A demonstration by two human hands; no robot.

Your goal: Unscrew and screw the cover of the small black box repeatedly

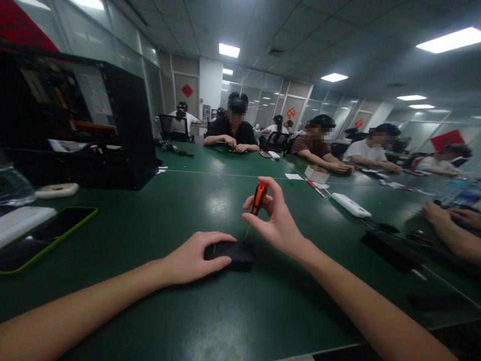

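Observation:
A small black box-shaped device (242, 260) lies flat on the green table (180, 311) in front of me. My left hand (199, 255) grips it from the left, thumb along the near side and fingers over the far side. In my right hand (276, 215) is a screwdriver (259, 198) with an orange and black handle, tilted slightly, its thin shaft pointing down. The tip meets the top of the device near its right end; whether it sits in a screw is too small to see. My index finger rests on the handle's end.
To the left stand an open black computer case (128, 125) and a green-edged phone (56, 235). A white power strip (351, 205), a small cardboard box (316, 174) and a black bar-shaped object (391, 250) lie to the right. Another person's hands (447, 220) are at the right edge; several people sit beyond.

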